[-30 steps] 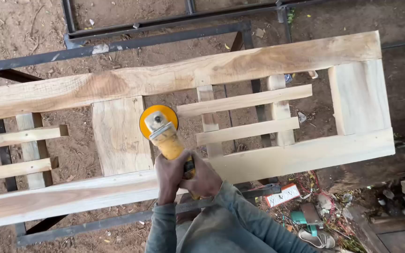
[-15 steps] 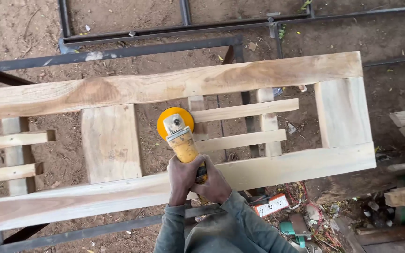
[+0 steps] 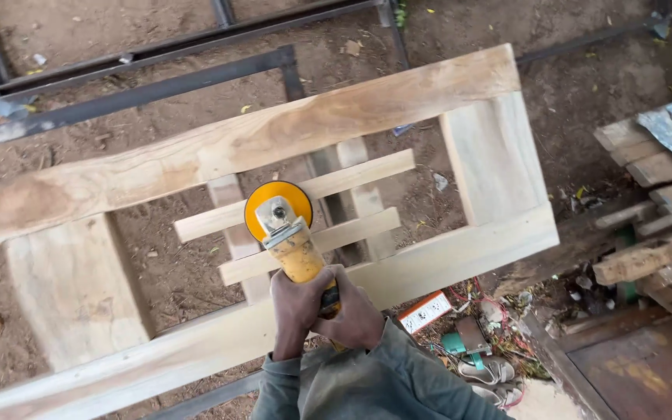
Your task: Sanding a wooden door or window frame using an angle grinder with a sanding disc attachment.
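Both my hands grip a yellow angle grinder (image 3: 293,241) by its body. My left hand (image 3: 295,305) wraps the front of the handle and my right hand (image 3: 358,315) holds it just behind. The grinder's round yellow disc (image 3: 276,208) lies on a thin wooden slat (image 3: 351,176) of a pale wooden frame (image 3: 258,140). A second slat (image 3: 348,232) runs just below it. The frame lies flat over dirt ground, with a long top rail and a long bottom rail (image 3: 460,257).
Dark metal bars (image 3: 141,78) lie on the dirt beyond the frame. Stacked wood offcuts (image 3: 655,202) sit at the right. A white socket strip (image 3: 425,311), wires, a teal tool and sandals (image 3: 484,369) lie near my feet.
The view has shifted, so the frame now sits further left and tilted. The grinder disc has moved along the slats while both hands stay on it.
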